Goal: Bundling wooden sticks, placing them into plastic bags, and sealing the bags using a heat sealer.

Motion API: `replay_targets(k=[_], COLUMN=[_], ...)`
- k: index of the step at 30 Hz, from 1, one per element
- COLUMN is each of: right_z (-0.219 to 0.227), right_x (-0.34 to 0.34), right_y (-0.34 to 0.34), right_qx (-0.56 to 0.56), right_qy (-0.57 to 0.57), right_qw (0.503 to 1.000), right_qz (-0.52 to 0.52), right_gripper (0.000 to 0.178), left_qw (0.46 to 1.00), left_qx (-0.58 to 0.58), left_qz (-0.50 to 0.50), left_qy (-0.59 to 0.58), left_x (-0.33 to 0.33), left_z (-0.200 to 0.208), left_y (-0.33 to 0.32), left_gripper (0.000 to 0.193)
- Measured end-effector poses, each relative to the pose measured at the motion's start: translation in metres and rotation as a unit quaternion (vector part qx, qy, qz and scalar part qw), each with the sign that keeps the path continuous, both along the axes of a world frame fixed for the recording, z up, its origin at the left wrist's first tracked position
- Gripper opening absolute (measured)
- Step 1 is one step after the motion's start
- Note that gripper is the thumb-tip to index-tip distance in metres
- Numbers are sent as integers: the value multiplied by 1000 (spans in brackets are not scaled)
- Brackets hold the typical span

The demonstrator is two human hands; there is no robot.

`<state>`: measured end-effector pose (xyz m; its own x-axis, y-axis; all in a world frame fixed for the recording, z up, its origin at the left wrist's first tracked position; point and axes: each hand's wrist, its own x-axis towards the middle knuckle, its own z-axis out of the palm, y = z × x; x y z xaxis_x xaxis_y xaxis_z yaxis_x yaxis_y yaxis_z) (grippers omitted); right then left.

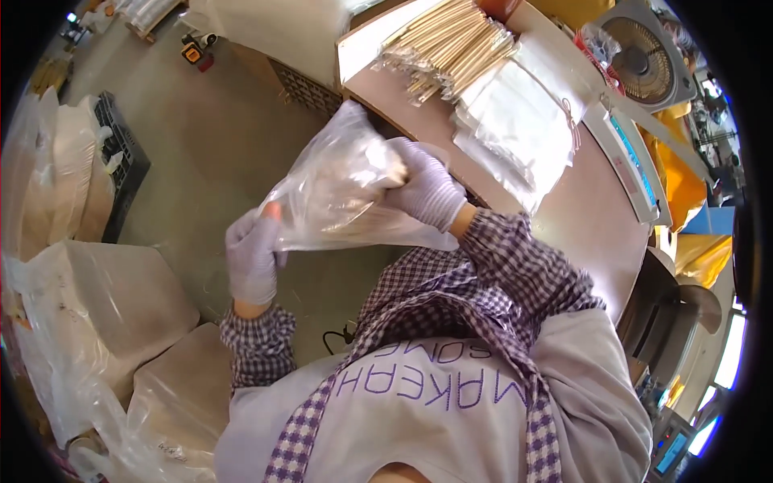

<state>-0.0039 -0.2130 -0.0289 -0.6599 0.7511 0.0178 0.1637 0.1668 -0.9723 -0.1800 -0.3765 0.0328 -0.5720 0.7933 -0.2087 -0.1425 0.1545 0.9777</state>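
Observation:
Between my hands hangs a clear plastic bag (pixel 330 189), spread wide in front of my body. My left hand (pixel 254 253), in a pale striped glove with an orange covering on one fingertip, is closed on the bag's left edge. In a matching glove, my right hand (pixel 431 187) is closed at the bag's right side. Tan ends of something show beside its fingers, blurred by the plastic; I cannot tell what they belong to. To the right of the bag, on the table (pixel 584 237), lie a pile of thin wooden sticks (pixel 451 40) and a stack of clear plastic bags (pixel 519 113).
A white device with a blue display (pixel 632 165) stands at the table's right side, with a fan (pixel 640 60) beyond it. Plastic-wrapped boxes (pixel 121 294) stand on the floor at left, near a black crate (pixel 121 169). An orange-and-black object (pixel 192 52) lies farther off.

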Motion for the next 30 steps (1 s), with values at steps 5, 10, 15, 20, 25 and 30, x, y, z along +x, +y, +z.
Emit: replay_targets(k=[5,10,15,20,25,30], right_z=[14,-19,25,15,16,74], right_x=[31,40,-32,-65,-56,102], right_y=[11,16,-13,-13,5,16], right_qx=[-324,-338,213,227,211,209], right_qy=[281,202,-433,-495,-305,-48], right_qw=[899,919,834,766,881,975], right_qz=[-88,27,267,343,293,-53], right_gripper=[18,24,23,27,28,27], left_qw=[1000,999,998,987,980,941], left_qx=[10,28,28,64,101,149], left_qz=[23,38,60,140,168,302], left_qy=[3,-14,13,-40,-43,-41], left_x=[-1,5,3,2,-68,-91], left_z=[-8,-10,-14,-14,-33,-37], left_y=[-26,-23,-35,-14,27,89], left_gripper=[34,35,32,25,20,12])
